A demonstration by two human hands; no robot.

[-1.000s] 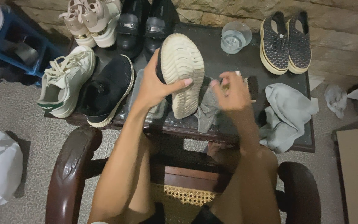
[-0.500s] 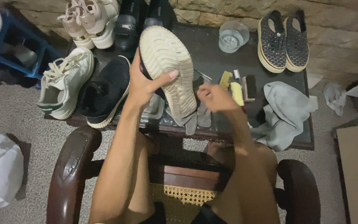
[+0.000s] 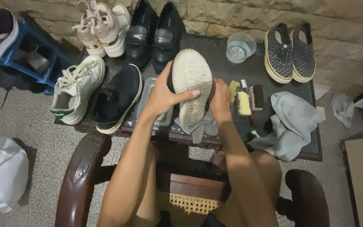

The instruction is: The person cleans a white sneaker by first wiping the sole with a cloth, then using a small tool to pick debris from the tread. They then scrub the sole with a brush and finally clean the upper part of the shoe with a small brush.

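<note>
You are sitting in a wooden chair (image 3: 80, 176) at the tabletop (image 3: 215, 50). Your left hand (image 3: 164, 94) is gripping an upturned shoe (image 3: 192, 90), fingers wrapped around its pale sole. Your right hand (image 3: 220, 98) is pressing a grey cloth (image 3: 198, 128) against the shoe's side. Beyond, a glass (image 3: 240, 47) is standing.

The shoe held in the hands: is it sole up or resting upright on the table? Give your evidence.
Sole up. The shoe shows its pale ribbed sole to the camera, gripped by the left hand, lifted above the table.
</note>
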